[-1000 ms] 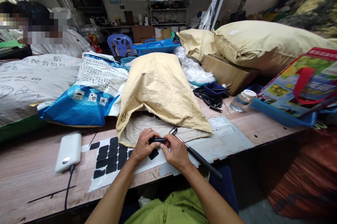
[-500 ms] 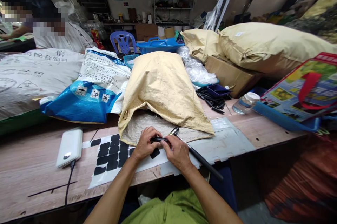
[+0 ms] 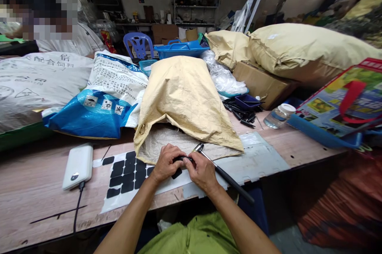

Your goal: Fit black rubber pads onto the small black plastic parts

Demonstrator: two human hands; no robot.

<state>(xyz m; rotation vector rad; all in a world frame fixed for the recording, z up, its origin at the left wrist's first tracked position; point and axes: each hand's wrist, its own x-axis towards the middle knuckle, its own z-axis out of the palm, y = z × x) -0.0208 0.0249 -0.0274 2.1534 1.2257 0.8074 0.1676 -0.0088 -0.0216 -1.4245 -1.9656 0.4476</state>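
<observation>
My left hand (image 3: 166,163) and my right hand (image 3: 201,171) meet in front of the pale yellow sack (image 3: 185,95). Both are closed on a small, slim black piece (image 3: 186,159), pinched between their fingertips and mostly covered. Its exact kind does not show. A hammer (image 3: 231,182) with a silver head and black handle lies beside my right hand, its grip reaching past the table edge. Left of my left hand is a white sheet (image 3: 113,203) bearing several rounded black squares (image 3: 128,177). One loose-looking black square (image 3: 176,173) shows just below my fingers.
A white power bank (image 3: 78,166) with a black cable lies on the left. Behind are a blue-and-white sack (image 3: 98,95) and a white sack (image 3: 44,83). Several black pieces (image 3: 238,115) surround a dark blue tray (image 3: 247,101), near a clear jar (image 3: 279,117). Another person sits at far left.
My left fingers have moved further over the black piece, so less of it shows. The hammer has barely shifted. The camera view has moved slightly.
</observation>
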